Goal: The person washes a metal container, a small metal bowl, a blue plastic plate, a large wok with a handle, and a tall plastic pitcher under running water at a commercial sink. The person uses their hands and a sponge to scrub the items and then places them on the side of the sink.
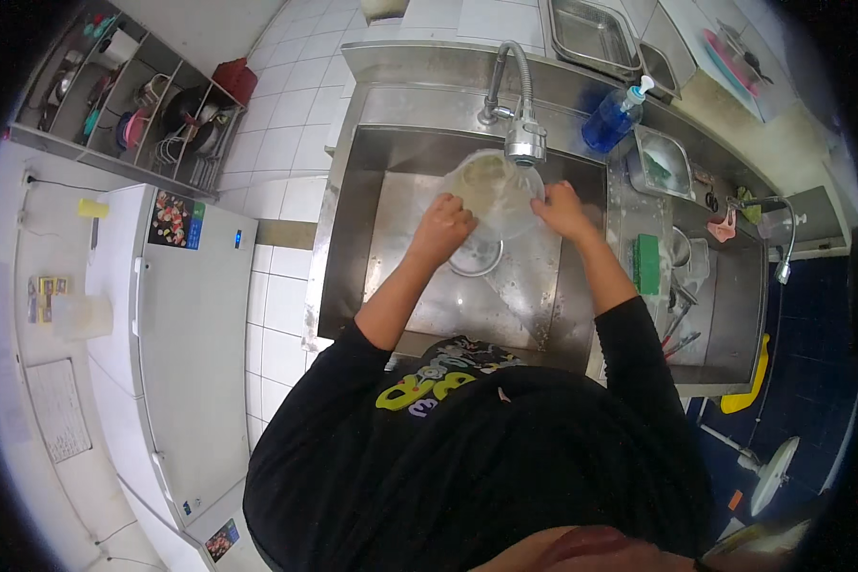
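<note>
A round translucent plastic container [502, 214] is held over the stainless steel sink basin [400, 286], under the tap's spray head [525, 141]. Cloudy, yellowish wetness shows in it. My left hand [443, 227] grips its near left side with curled fingers. On the right, my right hand [563, 211] pinches the rim between thumb and fingers. Below the container, partly covered by it, is the round metal drain [477, 259].
Right of the basin lie a green scouring sponge [646, 264], a steel tray [659, 161] and a blue soap pump bottle [611, 121]. A second sink [729, 343] holds utensils. A white refrigerator [193, 343] and shelves of pans [86, 136] stand left.
</note>
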Motion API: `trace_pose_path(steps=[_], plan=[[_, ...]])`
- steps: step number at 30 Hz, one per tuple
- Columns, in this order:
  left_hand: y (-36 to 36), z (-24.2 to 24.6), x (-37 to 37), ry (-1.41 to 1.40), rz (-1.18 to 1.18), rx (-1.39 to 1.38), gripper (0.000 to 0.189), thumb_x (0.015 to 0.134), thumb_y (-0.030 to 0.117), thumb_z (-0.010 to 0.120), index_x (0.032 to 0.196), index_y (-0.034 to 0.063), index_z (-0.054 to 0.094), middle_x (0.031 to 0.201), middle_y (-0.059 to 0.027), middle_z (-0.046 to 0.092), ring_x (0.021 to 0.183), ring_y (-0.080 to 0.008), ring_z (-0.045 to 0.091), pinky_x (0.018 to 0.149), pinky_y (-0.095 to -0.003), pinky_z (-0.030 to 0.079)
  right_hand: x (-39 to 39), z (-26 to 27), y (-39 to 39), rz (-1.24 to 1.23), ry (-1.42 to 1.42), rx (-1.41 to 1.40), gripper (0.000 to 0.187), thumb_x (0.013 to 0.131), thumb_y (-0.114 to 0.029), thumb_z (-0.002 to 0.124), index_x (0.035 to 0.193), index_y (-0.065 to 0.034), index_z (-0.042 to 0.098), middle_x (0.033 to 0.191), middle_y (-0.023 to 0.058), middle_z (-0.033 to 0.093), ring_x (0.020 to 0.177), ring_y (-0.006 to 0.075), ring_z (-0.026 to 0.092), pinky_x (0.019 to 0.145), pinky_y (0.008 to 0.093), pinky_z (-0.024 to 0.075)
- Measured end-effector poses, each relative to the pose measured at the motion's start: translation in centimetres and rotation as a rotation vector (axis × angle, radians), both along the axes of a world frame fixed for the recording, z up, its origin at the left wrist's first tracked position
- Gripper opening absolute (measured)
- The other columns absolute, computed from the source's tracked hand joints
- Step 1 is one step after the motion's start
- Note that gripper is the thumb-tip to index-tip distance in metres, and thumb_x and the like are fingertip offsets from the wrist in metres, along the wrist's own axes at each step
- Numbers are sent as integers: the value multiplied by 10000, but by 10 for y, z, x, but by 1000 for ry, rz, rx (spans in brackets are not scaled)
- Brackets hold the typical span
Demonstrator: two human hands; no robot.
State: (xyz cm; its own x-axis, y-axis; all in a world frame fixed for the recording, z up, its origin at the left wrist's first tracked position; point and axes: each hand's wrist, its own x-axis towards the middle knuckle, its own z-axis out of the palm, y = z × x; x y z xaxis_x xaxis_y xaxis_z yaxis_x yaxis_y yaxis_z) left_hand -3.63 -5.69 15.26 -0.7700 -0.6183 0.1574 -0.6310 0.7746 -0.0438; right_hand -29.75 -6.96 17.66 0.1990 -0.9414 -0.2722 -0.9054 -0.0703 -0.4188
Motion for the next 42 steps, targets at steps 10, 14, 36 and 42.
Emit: trace_pose_path(steps=[10, 14, 36, 42], plan=[[36, 27, 42, 716, 385, -239, 441, 710, 128, 671, 1136, 165, 565, 1171, -84, 502, 1113, -267, 456, 931, -456, 334, 61, -97, -8, -589, -620, -608, 230, 840, -210, 564, 874, 4, 643, 788, 137, 636, 725, 231, 601, 666, 339, 449], [63, 21, 69, 795, 530, -123, 467, 690, 127, 688, 1134, 142, 546, 1153, -100, 508, 1100, -290, 454, 930, -450, 334, 89, -76, 2, -618, -1159, -50, 254, 864, -208, 554, 979, 14, 600, 898, 117, 640, 844, 261, 610, 801, 353, 433], [86, -1, 89, 1275, 626, 650, 429, 817, 148, 639, 1204, 50, 482, 1106, -109, 575, 999, -215, 557, 929, -331, 391, 91, -13, 120, -139, -191, -461, 389, 769, -368, 686, 679, -40, 497, 619, 70, 493, 600, 236, 496, 681, 380, 363], [58, 2, 12, 1484, 389, 1710, 412, 914, 359, 502, 1196, 58, 492, 1166, -96, 566, 1079, -212, 542, 937, -329, 399, 56, -18, 119, -82, 186, -837, 274, 754, -318, 676, 761, -84, 533, 784, 60, 528, 814, 224, 510, 843, 419, 330]])
